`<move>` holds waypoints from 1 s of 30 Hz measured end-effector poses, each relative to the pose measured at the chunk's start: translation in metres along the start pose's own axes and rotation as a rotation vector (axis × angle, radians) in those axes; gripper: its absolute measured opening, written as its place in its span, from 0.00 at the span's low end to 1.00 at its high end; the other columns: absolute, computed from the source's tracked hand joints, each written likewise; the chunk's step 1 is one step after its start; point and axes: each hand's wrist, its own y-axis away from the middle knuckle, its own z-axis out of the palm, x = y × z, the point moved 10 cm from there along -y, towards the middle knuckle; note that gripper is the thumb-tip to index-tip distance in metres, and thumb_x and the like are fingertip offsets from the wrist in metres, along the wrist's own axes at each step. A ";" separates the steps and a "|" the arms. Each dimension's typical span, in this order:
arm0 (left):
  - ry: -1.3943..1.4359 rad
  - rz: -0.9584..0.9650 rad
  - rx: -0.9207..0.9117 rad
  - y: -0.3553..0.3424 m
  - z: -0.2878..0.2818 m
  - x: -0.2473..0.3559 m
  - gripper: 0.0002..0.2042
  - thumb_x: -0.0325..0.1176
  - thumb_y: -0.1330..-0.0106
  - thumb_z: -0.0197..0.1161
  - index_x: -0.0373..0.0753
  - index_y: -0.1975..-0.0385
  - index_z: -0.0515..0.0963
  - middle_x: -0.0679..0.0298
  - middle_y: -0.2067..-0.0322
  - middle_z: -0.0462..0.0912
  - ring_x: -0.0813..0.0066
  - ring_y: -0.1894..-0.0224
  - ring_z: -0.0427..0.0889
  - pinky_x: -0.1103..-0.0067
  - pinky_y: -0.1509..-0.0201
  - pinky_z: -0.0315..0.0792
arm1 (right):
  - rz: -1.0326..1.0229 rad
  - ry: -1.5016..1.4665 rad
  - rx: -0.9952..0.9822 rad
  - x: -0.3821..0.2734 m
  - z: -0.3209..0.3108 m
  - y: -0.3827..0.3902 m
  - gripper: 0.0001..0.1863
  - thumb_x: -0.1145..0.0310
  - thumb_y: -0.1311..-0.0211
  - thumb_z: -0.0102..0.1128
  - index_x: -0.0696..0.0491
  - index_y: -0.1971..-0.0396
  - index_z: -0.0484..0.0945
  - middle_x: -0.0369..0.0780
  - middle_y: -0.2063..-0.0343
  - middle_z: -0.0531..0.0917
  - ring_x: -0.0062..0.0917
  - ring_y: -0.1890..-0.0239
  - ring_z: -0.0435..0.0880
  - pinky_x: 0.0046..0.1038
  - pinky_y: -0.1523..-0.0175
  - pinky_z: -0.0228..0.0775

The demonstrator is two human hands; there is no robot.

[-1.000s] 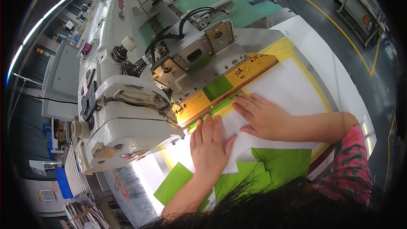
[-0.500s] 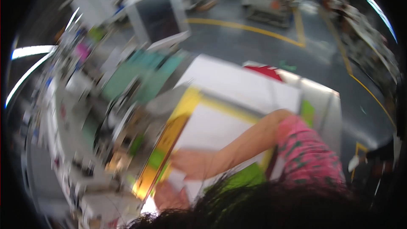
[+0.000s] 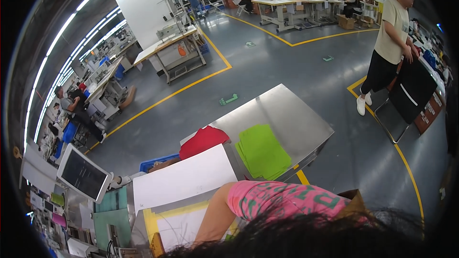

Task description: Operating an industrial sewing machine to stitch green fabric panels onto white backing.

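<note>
The person's right hand is out of sight below the lower edge and dark hair; only the bare right forearm [image 3: 217, 217] and the pink, green-printed sleeve [image 3: 282, 200] show, so I cannot tell whether its fingers are spread, closed or holding anything. The left hand is not in view either.

Just left of the forearm, and partly covered by it, lies the white sheet bordered with yellow tape [image 3: 177, 222]. It looks flat and fairly stiff, probably light, and best held by its taped border, at two places so that it does not bow. At its near left corner stands the rigid-looking amber strip [image 3: 157, 245], best taken by its long edge.

Ahead of the sleeve, well apart from the hidden hand, the stack of bright green flat pieces [image 3: 263, 153] rests on the bare metal tabletop [image 3: 303, 119]. The pieces look thin, light and limp, likely to slide over one another; a pinch at a fanned left edge should part one. Left of them lies the crimson cloth-like pile [image 3: 204, 142], apparently soft too.
</note>
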 end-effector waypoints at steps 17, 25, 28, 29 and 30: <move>-0.343 -1.052 -0.177 0.311 -0.133 -0.069 0.28 0.45 0.41 0.59 0.34 0.44 0.68 0.46 0.45 0.68 0.49 0.43 0.66 0.60 0.44 0.63 | -0.297 -0.177 -0.298 -0.119 0.072 -0.049 0.28 0.56 0.42 0.55 0.65 0.49 0.70 0.49 0.45 0.70 0.39 0.38 0.63 0.40 0.34 0.50; -0.419 -1.109 -0.160 0.320 -0.141 -0.060 0.28 0.47 0.42 0.61 0.37 0.45 0.69 0.50 0.46 0.69 0.54 0.46 0.71 0.64 0.47 0.67 | -0.303 -0.122 -0.390 -0.130 0.070 -0.042 0.28 0.56 0.40 0.53 0.65 0.49 0.70 0.51 0.45 0.70 0.39 0.38 0.64 0.39 0.32 0.48; -0.432 -1.110 -0.154 0.323 -0.136 -0.062 0.29 0.48 0.42 0.61 0.37 0.45 0.69 0.51 0.46 0.69 0.54 0.44 0.70 0.64 0.47 0.67 | -0.312 -0.100 -0.363 -0.128 0.067 -0.043 0.28 0.56 0.40 0.53 0.65 0.49 0.70 0.50 0.45 0.70 0.39 0.39 0.65 0.39 0.33 0.51; -0.415 -1.098 -0.140 0.322 -0.136 -0.062 0.29 0.49 0.42 0.60 0.37 0.45 0.69 0.51 0.46 0.69 0.54 0.44 0.70 0.64 0.46 0.67 | -0.341 -0.116 -0.362 -0.130 0.066 -0.042 0.28 0.56 0.40 0.53 0.65 0.49 0.70 0.50 0.45 0.70 0.39 0.39 0.65 0.39 0.33 0.51; -0.416 -1.102 -0.139 0.323 -0.136 -0.062 0.29 0.50 0.41 0.59 0.37 0.45 0.68 0.50 0.46 0.69 0.54 0.44 0.69 0.64 0.47 0.67 | -0.341 -0.104 -0.354 -0.130 0.067 -0.043 0.27 0.58 0.42 0.56 0.65 0.50 0.70 0.50 0.45 0.70 0.39 0.39 0.66 0.39 0.34 0.53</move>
